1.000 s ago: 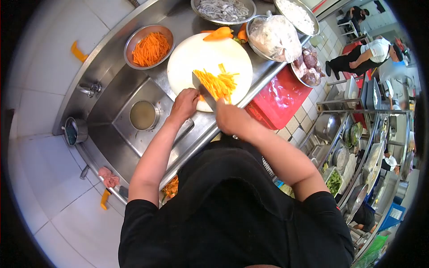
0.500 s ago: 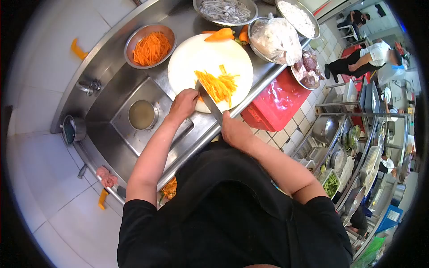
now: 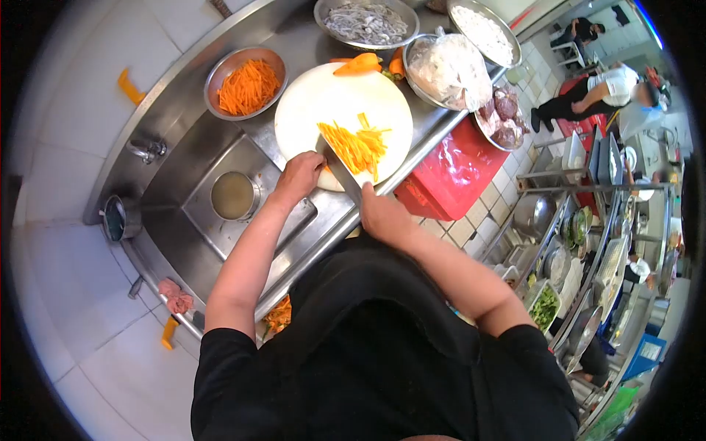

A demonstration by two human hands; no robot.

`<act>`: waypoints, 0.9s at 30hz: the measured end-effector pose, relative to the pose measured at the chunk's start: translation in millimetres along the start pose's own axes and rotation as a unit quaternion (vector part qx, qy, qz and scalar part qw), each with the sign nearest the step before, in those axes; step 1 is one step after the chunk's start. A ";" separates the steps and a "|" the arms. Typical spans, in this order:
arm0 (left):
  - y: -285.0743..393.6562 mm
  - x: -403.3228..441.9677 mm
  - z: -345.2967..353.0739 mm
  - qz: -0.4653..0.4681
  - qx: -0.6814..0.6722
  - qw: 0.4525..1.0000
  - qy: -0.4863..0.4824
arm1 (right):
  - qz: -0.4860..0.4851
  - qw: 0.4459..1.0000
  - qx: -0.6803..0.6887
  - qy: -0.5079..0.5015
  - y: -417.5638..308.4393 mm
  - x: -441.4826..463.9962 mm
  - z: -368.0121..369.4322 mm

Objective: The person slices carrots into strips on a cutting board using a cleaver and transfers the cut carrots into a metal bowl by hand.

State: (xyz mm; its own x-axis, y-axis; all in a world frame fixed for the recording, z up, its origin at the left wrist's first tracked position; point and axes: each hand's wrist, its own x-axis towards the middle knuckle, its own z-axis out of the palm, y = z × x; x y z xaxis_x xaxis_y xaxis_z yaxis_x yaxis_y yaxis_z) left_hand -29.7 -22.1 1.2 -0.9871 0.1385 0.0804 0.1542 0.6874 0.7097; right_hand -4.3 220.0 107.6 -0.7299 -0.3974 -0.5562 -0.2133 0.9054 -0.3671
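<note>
My right hand (image 3: 385, 214) is wrapped round the handle of a knife (image 3: 343, 170), its blade slanting up and left over a round white cutting board (image 3: 300, 95). Cut yellow-orange strips (image 3: 359, 150) lie in a pile against the blade's right side. On the blade's left, my left hand (image 3: 300, 176) is closed with its fingertips curled down at the board's lower edge. A bit of orange shows beneath those fingers, but what they hold is mostly hidden. Larger orange vegetable pieces (image 3: 359, 65) lie at the board's far edge.
Beside the board stand a bowl of orange shreds (image 3: 248, 87), a bowl of grey strips (image 3: 365, 23) and a bowl with a plastic bag (image 3: 448, 70). The sink (image 3: 213, 165) holds a pot of cloudy liquid (image 3: 234, 195). A red crate (image 3: 452, 173) and shelving (image 3: 581, 187) are at right.
The knife and both hands have shifted very slightly, along with a small shift of the whole view. Both hands keep the same grip, and the strips lie much as before.
</note>
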 end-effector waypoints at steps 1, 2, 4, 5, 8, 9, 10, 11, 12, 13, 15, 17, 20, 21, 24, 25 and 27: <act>-1.0 -0.1 0.2 0.000 0.010 1.000 -0.006 | -0.022 1.000 0.001 0.017 -2.1 4.8 -6.2; -1.8 3.7 0.1 0.001 0.019 1.000 -0.007 | -0.019 1.000 0.006 0.023 -4.4 11.7 -15.5; -1.1 3.6 -1.3 0.005 0.013 1.000 0.001 | -0.029 0.999 -0.031 0.005 -19.2 15.5 -40.0; -1.4 2.3 -1.3 0.002 0.002 1.000 0.012 | -0.035 0.999 -0.024 -0.003 -19.0 9.3 -43.0; 2.2 2.5 -4.3 -0.003 0.004 1.000 0.001 | -0.017 1.000 -0.006 -0.010 -9.9 -16.4 -20.0; 0.2 0.9 -3.3 -0.009 0.003 1.000 0.005 | -0.001 1.000 -0.021 -0.004 -4.6 -17.5 -4.0; -1.3 0.0 -1.6 -0.005 0.006 1.000 0.004 | -0.003 1.000 -0.024 -0.007 -2.5 -13.0 0.5; -2.0 1.2 -0.7 0.002 0.010 1.000 0.002 | -0.006 1.000 0.001 0.011 0.0 -8.5 4.1; -2.2 2.3 -0.8 0.003 0.012 1.000 0.002 | -0.009 0.999 0.028 0.030 0.2 -6.2 5.3; -2.0 2.3 -1.2 0.005 0.016 1.000 0.000 | -0.007 0.999 0.033 0.033 -3.4 1.5 -0.6; -0.6 4.2 -0.6 0.012 0.023 1.000 -0.004 | -0.052 0.997 -0.028 0.047 -8.9 23.2 -20.2; -0.9 2.6 2.1 0.010 0.024 0.999 0.020 | -0.060 0.997 -0.026 0.046 -8.3 17.5 -27.7; 0.0 -0.2 1.2 0.015 0.012 1.000 0.018 | -0.045 0.998 -0.020 0.024 -5.9 -5.9 -16.8; -3.5 -2.5 3.3 0.009 0.011 1.000 0.021 | -0.018 1.000 -0.008 0.011 -7.3 -12.2 -10.8; -8.7 -1.6 6.6 0.031 0.009 0.999 0.026 | -0.022 0.999 -0.011 0.033 0.4 4.5 9.3; -8.8 -1.5 6.4 0.046 0.012 0.998 0.033 | -0.040 0.998 0.000 0.050 -2.5 9.9 -2.2; -7.8 1.0 6.6 0.067 0.017 0.997 0.040 | -0.048 0.998 -0.021 0.044 -5.2 22.0 -20.6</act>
State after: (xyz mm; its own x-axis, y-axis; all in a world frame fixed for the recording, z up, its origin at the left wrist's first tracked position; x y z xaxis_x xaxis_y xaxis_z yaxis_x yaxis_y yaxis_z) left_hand -31.6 -22.7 -8.9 -0.9578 0.1743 0.2286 0.2844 0.6906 0.6650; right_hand -32.6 209.6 112.6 -0.7583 -0.4703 -0.4515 -0.3108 0.8695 -0.3838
